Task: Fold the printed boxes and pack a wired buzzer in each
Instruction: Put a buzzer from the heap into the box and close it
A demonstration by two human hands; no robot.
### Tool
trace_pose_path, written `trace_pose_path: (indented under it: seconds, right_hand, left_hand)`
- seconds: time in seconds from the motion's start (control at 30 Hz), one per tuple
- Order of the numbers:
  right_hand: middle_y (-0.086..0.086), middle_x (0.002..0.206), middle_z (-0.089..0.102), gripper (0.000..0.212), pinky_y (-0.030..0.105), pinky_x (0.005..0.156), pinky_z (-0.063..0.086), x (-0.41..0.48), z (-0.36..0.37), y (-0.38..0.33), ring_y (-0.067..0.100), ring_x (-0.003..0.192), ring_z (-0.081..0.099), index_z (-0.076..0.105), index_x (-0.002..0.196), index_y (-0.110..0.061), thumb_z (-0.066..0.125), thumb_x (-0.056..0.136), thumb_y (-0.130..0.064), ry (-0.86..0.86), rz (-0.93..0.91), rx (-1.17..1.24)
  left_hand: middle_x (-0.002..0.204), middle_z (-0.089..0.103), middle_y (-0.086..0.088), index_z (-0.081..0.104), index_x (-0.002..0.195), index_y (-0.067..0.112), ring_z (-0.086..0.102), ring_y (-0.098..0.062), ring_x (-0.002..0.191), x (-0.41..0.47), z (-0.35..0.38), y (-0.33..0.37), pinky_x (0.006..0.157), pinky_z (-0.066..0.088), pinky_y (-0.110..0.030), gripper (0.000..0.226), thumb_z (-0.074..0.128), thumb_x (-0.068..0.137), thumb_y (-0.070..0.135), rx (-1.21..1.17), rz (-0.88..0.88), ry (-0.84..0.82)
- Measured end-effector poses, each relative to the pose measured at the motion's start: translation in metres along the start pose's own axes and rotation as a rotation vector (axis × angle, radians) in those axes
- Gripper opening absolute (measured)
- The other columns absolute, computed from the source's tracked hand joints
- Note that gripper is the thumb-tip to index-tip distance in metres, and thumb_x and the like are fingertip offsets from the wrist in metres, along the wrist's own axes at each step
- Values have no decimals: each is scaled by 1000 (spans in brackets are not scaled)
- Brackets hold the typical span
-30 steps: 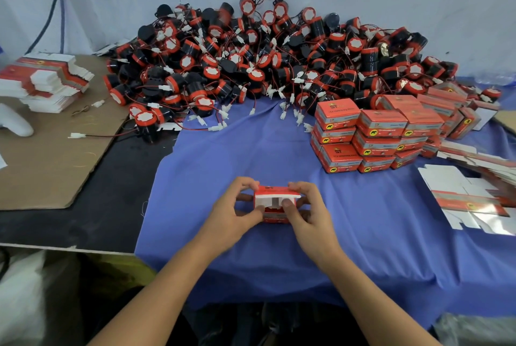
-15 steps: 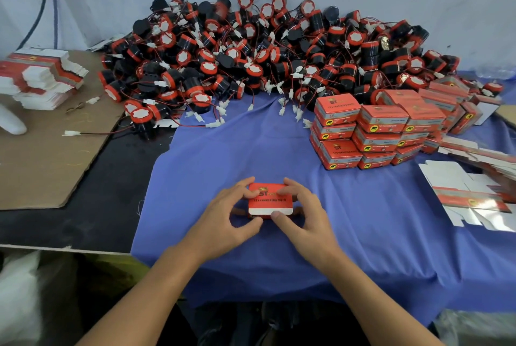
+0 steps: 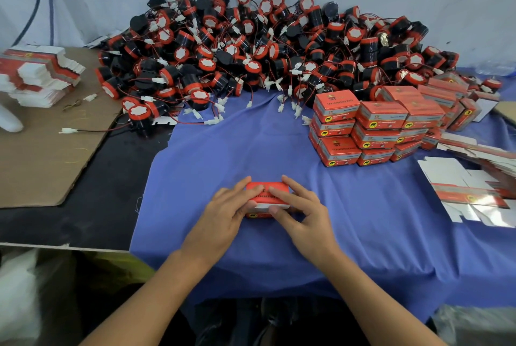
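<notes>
1. The box [image 3: 269, 186] lies on the blue cloth [image 3: 279, 144], front-centre of the bench [image 3: 83, 206], directly under both hands. Its lid is down, but a white flap edge [image 3: 264, 206] shows along the near side, so I judge the tuck isn't fully home. Can't tell if a buzzer is inside.
2. Step in hand, as I read it, is closing the lid. To do it well, hold the box square w/ even pressure from both sides and steer the flap into the slot w/ the thumbs. Don't crush the top panel. Watch for a wire caught in the seam.
3. Left grip [image 3: 223, 214]: spread fairly wide, fingers near straight and lying across the left part of the lid. The thumb sits at the near face. It presses the box and doesn't wrap round it.
4. Right grip [image 3: 304, 214]: much the same. Fingers lie flat over the right part of the lid and the thumb tip touches the white flap edge.
5. Further out:
   - Packed boxes [image 3: 371, 125] are stacked to the right rear, well apart from the box.
   - Flat blanks [image 3: 474, 192] lie at far right.
   - The buzzer heap [image 3: 265, 52] w/ red wires runs along the back wall.
   - More blanks [image 3: 39, 75] sit at far left on a cardboard sheet [image 3: 42, 150].
</notes>
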State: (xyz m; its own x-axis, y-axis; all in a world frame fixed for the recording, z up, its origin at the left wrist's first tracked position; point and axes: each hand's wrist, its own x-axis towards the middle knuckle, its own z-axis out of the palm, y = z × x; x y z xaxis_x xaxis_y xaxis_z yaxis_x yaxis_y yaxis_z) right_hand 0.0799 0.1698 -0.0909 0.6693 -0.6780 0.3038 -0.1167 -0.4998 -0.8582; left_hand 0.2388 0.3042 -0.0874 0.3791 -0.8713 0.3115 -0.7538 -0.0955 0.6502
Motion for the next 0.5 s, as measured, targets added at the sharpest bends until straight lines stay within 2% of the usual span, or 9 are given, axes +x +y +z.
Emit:
trace_pose_path:
  seconds: [0.07, 0.13, 0.2, 0.27, 0.33, 0.5]
  right_hand:
    - [-26, 148, 46, 53, 18, 103, 44, -1, 2, 1, 0, 130, 49, 64, 117, -61, 80, 88, -20, 13, -34, -46]
    - [-22, 149, 45, 54, 10, 103, 39, -2, 4, 2, 0, 127, 49, 63, 122, -54, 80, 88, -15, 33, -75, -102]
    - [-16, 150, 47, 53, 7, 102, 36, -2, 5, 2, 4, 125, 50, 62, 126, -49, 78, 89, -15, 37, -88, -130]
    - [-15, 149, 49, 55, 6, 98, 39, -2, 5, 0, 7, 125, 51, 60, 125, -55, 76, 91, -15, 36, -84, -122]
    - [-17, 148, 49, 60, 8, 90, 44, -2, 4, -1, 7, 125, 52, 59, 122, -65, 75, 93, -15, 33, -75, -94]
    - [-27, 145, 45, 60, 9, 83, 45, -2, 4, -2, 9, 123, 53, 58, 120, -70, 74, 94, -18, 32, -54, -84]
  left_hand:
    - [154, 48, -1, 60, 142, 17, 55, -24, 123, -1, 2, 4, 108, 43, -29, 41, 60, 100, 15, 86, 36, 5]
    - [151, 52, -3, 60, 141, 11, 59, -27, 116, -3, 3, 8, 104, 48, -36, 46, 62, 96, 20, 168, 88, 4]
    - [150, 53, -4, 59, 142, 10, 60, -28, 114, -2, 1, 9, 105, 46, -35, 47, 65, 96, 18, 183, 91, 3]
    - [151, 53, -4, 58, 143, 12, 61, -28, 115, -1, -1, 9, 106, 43, -32, 45, 64, 99, 11, 171, 74, 9]
    - [150, 54, -3, 59, 143, 14, 62, -28, 115, 0, -3, 11, 105, 42, -32, 43, 62, 100, 9, 162, 64, 20]
    - [151, 53, 0, 58, 144, 19, 61, -24, 117, 4, -8, 12, 106, 46, -35, 42, 59, 103, 11, 144, 43, -14]
